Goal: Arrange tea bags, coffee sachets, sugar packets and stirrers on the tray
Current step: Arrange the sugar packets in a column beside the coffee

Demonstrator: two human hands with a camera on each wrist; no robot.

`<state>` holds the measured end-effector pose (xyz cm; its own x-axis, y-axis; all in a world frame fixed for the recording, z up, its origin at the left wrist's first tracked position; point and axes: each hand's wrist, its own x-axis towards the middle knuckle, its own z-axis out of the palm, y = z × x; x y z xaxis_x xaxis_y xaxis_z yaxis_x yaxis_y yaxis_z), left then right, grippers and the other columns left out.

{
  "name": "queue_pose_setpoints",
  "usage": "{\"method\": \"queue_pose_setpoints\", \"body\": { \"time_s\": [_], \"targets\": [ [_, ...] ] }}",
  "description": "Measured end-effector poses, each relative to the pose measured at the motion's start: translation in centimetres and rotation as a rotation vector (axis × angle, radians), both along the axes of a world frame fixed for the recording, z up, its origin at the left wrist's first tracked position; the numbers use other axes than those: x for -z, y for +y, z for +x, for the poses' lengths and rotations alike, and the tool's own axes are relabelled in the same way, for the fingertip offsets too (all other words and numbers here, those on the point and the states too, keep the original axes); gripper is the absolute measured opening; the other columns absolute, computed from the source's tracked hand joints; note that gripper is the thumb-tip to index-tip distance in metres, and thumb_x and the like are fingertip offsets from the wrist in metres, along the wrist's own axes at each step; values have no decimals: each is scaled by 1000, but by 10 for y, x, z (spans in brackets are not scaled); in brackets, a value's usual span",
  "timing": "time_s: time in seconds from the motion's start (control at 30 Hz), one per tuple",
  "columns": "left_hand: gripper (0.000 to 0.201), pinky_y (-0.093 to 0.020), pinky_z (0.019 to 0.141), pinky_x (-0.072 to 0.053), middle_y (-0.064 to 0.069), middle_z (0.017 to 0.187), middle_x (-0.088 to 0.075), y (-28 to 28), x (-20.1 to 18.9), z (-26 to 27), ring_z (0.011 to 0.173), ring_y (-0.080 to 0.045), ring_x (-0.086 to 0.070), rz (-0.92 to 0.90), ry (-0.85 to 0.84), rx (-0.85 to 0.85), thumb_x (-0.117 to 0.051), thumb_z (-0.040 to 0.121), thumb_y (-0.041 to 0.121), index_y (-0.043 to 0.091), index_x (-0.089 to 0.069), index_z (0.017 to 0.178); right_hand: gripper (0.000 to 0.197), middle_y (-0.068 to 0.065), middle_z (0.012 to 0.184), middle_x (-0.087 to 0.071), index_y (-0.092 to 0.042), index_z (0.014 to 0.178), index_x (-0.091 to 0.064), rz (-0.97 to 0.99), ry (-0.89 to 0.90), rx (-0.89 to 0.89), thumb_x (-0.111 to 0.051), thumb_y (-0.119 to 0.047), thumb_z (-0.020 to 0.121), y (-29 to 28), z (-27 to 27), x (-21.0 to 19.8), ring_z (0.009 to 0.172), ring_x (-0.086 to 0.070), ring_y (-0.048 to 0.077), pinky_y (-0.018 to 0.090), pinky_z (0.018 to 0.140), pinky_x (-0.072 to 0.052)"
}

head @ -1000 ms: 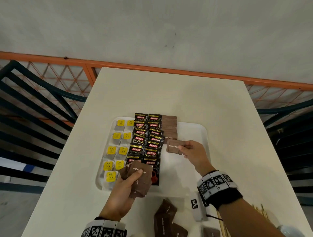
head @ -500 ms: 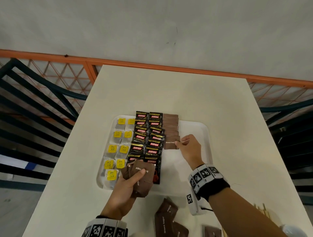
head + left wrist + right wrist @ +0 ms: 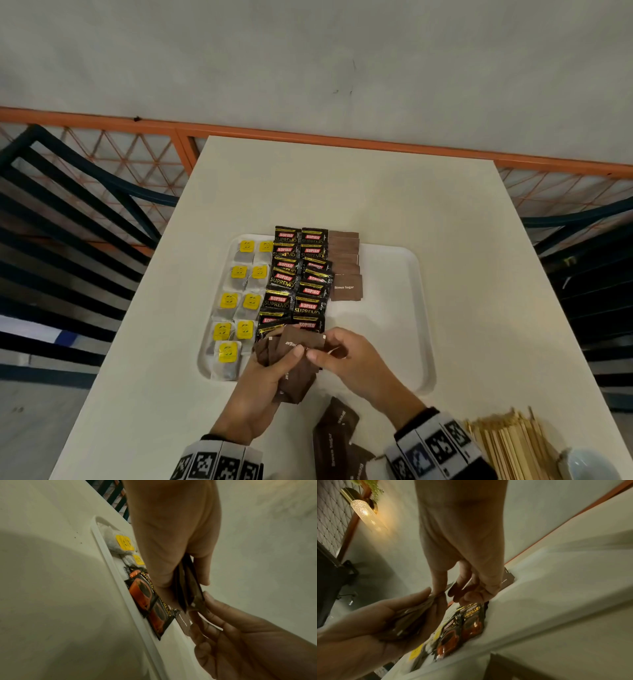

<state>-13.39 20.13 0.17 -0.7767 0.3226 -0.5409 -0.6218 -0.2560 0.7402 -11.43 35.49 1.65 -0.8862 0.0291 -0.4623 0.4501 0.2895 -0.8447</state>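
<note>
On the white tray lie tea bags with yellow tags at the left. Black coffee sachets fill the middle, and a column of brown sugar packets lies to their right. My left hand grips a fanned stack of brown sugar packets over the tray's near edge. My right hand pinches the top packet's right edge. In the left wrist view the stack sits between thumb and fingers. In the right wrist view my right fingertips nip that packet's edge.
Loose brown sugar packets lie on the table just before the tray. A pile of wooden stirrers and a white cup sit at the near right. The tray's right half is bare. Dark chairs flank the table.
My right hand laid a sugar packet at the near end of the tray's column, let go, and came back to my left hand's stack, where it now pinches the top packet.
</note>
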Motion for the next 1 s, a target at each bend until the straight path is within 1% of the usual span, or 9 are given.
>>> {"method": "queue_pose_setpoints", "body": {
  "time_s": [0.17,0.3,0.4,0.53,0.6,0.67,0.77,0.9,1.0],
  "targets": [
    [28,-30,64,-58,-16,93,-73,-1,2,3,80,-24,-71,24,-23,-8,-50,87,-2,7,-61,112,8,-6,81,-59,-18,88,-60,20,67,48,-65,-23,84,2,2,4,73,-53,5,9,61,-40],
    [24,-29,64,-58,-16,87,-72,-1,0,5,73,-22,-70,90,-74,-24,-46,90,1,4,-63,106,11,-7,65,-50,-29,85,-58,77,202,110,-64,-20,85,9,0,3,65,-49,5,12,64,-38],
    [22,-28,60,-57,-13,80,-72,-1,-1,3,68,-20,-70,108,-103,-56,-44,92,6,5,-63,102,20,-9,67,-62,-36,85,-58,18,221,-1,-58,-16,89,11,3,0,63,-59,2,12,61,-43],
    [27,-25,50,-53,-12,81,-71,-2,-4,1,67,-18,-70,104,-104,-95,-45,91,5,12,-61,112,26,-3,89,-71,-22,93,-66,-171,186,-2,-48,-3,93,15,7,-2,83,-69,12,18,63,-51],
    [30,-25,49,-53,-13,83,-71,-2,-5,1,67,-18,-70,96,-105,-98,-45,92,6,11,-59,118,22,1,89,-71,-13,93,-69,-265,161,64,-47,-9,94,18,9,-1,83,-69,17,22,65,-53],
    [32,-26,51,-54,-15,90,-71,-2,-5,2,70,-20,-71,89,-120,-104,-46,92,6,9,-57,122,16,4,87,-71,-13,89,-69,-218,182,128,-53,-14,91,23,6,2,78,-67,19,21,63,-53],
    [31,-31,60,-58,-18,98,-71,-2,-7,3,78,-25,-72,118,-130,-97,-48,91,5,4,-56,121,9,8,90,-69,-13,87,-62,-111,219,249,-62,-4,85,35,-4,13,72,-63,16,18,56,-51],
    [28,-35,66,-59,-18,99,-71,-4,-10,3,80,-28,-71,166,-136,-108,-50,90,11,3,-59,116,19,14,95,-68,-20,87,-54,-85,174,456,-66,-6,82,51,-20,29,76,-63,17,15,55,-50],
    [31,-36,70,-59,-20,101,-69,-6,-11,2,82,-30,-71,223,-160,-127,-50,88,11,1,-59,115,15,16,95,-68,-15,86,-57,-98,155,554,-66,-4,82,59,-32,39,81,-64,20,15,57,-53]
  ]
}}
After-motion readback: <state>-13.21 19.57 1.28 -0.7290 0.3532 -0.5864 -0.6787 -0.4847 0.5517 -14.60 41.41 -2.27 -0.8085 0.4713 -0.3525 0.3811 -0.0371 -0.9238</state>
